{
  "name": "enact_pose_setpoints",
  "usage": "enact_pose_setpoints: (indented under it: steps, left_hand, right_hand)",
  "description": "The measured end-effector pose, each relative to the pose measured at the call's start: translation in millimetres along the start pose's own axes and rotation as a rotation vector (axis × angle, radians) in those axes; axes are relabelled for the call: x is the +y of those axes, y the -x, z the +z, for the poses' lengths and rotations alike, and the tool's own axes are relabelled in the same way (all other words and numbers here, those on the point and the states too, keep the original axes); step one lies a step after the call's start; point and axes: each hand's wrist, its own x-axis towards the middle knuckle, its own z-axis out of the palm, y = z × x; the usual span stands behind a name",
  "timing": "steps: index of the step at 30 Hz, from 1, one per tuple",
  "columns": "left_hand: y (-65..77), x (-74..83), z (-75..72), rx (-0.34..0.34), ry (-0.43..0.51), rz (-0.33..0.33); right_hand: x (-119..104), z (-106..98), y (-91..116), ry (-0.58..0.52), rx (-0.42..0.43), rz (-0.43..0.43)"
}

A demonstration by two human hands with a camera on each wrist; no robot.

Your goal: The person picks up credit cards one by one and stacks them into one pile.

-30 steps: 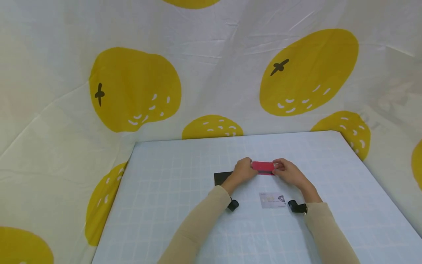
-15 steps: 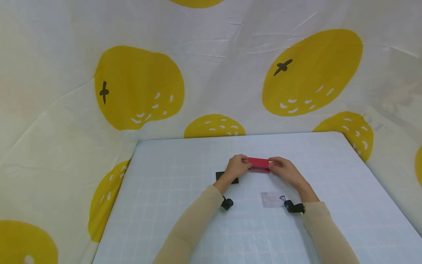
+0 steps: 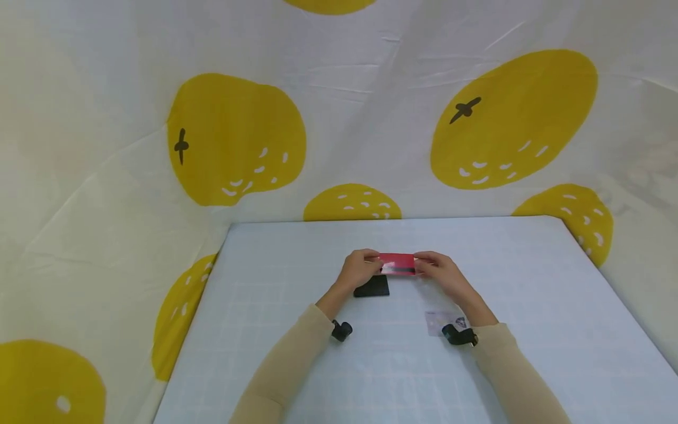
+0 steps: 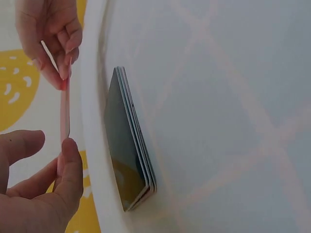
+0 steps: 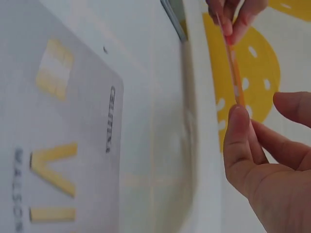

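Observation:
Both hands hold a red card [image 3: 397, 264] with a dark stripe above the table's far half, one at each short end. My left hand [image 3: 357, 271] pinches its left end between thumb and fingers. The right end is pinched by my right hand [image 3: 442, 272]. Just below the card, a stack of cards with a black top [image 3: 372, 287] lies near my left hand; its layered edges show in the left wrist view. A silver-grey card [image 3: 436, 321] with gold lettering lies nearer, partly covered by the right wrist camera. From the side, the red card [image 5: 235, 73] looks thin.
The table [image 3: 275, 335] has a pale cloth with a faint grid. Behind it hangs a white sheet [image 3: 365, 129] printed with large yellow fruit. Black cameras sit on both wrists, the left wrist camera [image 3: 342, 331] just above the table.
Both hands have carried the red card leftward, to just beyond the black stack. More of the stack shows now, while the right wrist camera has come over the silver-grey card. The view has shifted slightly.

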Motion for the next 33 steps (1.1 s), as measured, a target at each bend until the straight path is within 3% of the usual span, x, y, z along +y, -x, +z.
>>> enact_pose_setpoints:
  steps: [7, 14, 27, 33]
  left_hand:
    - [17.0, -6.5, -20.7, 0.017, 0.057, 0.001]
    - [32.5, -17.4, -35.8, 0.054, -0.018, 0.021]
    - [50.1, -31.2, -45.0, 0.046, -0.076, -0.004]
    - [52.5, -38.3, -45.1, 0.032, -0.099, -0.007]
  right_hand:
    - [-6, 22, -4, 0.004, -0.019, 0.014]
    - [-11, 40, -1, 0.015, -0.057, 0.018]
    - [-9, 56, 0, 0.104, -0.095, 0.015]
    - [-7, 62, 0, 0.149, -0.097, 0.077]
